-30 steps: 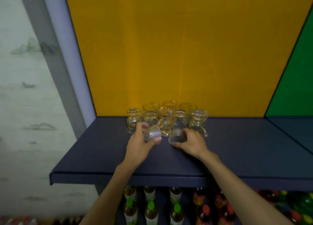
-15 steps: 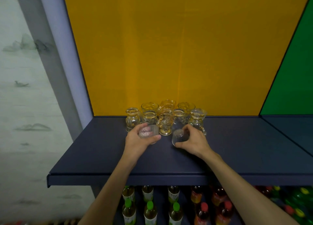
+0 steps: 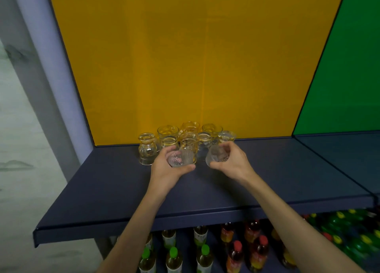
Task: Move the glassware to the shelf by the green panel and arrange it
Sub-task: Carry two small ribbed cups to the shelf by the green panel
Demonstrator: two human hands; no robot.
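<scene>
Navy shelf (image 3: pixel 115 192) under yellow panel | left hand (image 3: pixel 167 170) wraps ribbed glass (image 3: pixel 181 158), right hand (image 3: pixel 231 161) pinches tilted glass (image 3: pixel 216 156) | green panel (image 3: pixel 347 77) lies right, right hand nearer

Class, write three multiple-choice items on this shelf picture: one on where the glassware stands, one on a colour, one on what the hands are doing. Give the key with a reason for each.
1. Where does the cluster of glasses stand?
A. on the dark shelf by the yellow panel
B. on the shelf by the green panel
C. among the bottles below

2. What colour is the panel at the right?
A. blue
B. green
C. red

3. What do the hands hold?
A. nothing
B. one glass together
C. a ribbed glass each

Key: 1 A, the cluster sits against the yellow panel. 2 B, it is plainly green. 3 C, the left hand grips one ribbed glass, the right hand another.
</scene>
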